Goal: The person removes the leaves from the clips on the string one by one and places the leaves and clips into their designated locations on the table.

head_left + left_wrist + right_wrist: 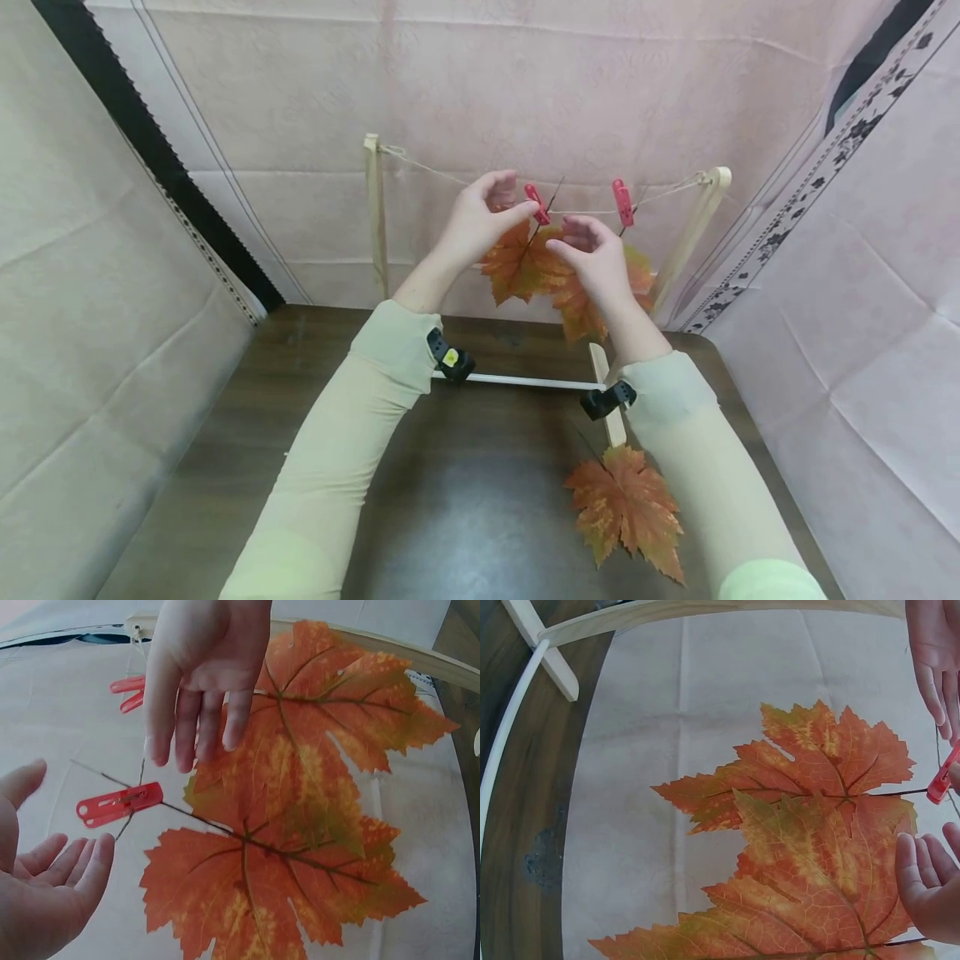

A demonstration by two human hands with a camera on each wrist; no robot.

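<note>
A string (442, 173) runs between two wooden posts (372, 208). Two red clothespins hang on it, and each pins an orange maple leaf. My left hand (487, 212) hovers with relaxed fingers beside the left clothespin (536, 204), just short of it in the left wrist view (120, 804). Its leaf (517, 262) hangs below. My right hand (592, 254) is open in front of the second leaf (581, 312) and covers part of it. The right clothespin (622, 202) is beyond that hand. Neither hand holds anything. In the right wrist view both leaves (817, 825) overlap.
A third maple leaf (626, 508) lies on the dark wooden table (465, 500) by my right forearm. The rack's white base rod (525, 382) crosses the table between my wrists. Pink cloth walls (600, 83) close in at the back and on both sides.
</note>
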